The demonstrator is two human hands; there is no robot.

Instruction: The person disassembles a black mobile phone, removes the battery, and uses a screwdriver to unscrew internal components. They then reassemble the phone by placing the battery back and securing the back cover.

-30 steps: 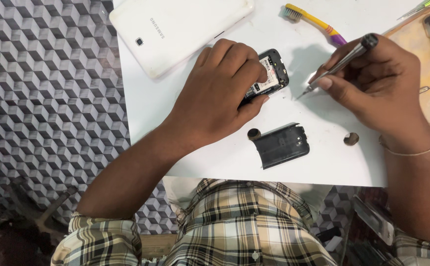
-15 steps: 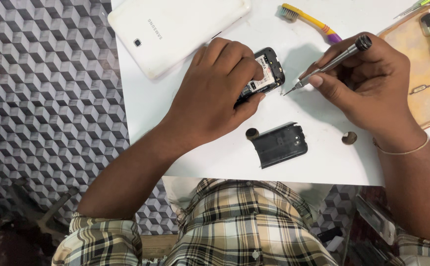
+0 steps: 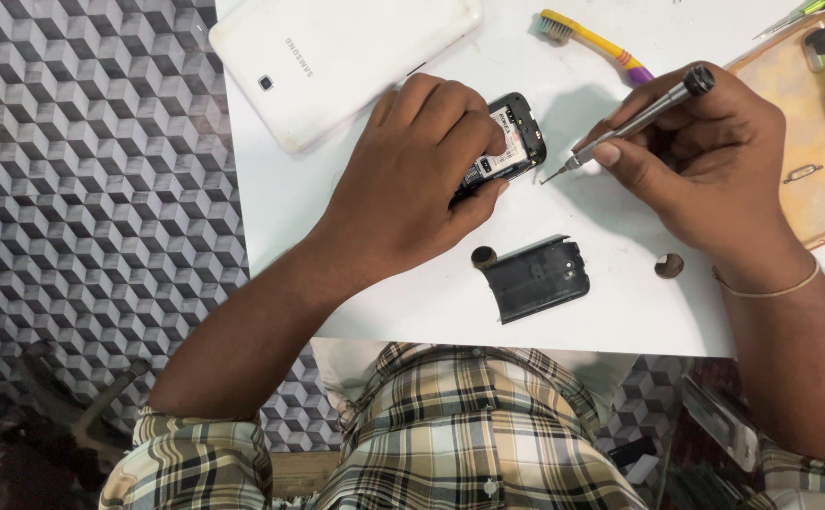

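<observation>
We saw a white desk (image 3: 412, 293) under even light, and a floor (image 3: 91, 189) tiled in a grey, black and white cube pattern on its left.

white rectangular label (image 3: 510, 142) with dark print inside the opened black phone (image 3: 512, 142), under the left hand (image 3: 412, 184)

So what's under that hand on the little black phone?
Under the left hand lies the opened black phone; only its far end shows, with a white label and bare insides. The hand covers the rest, so it cannot be seen.
</observation>
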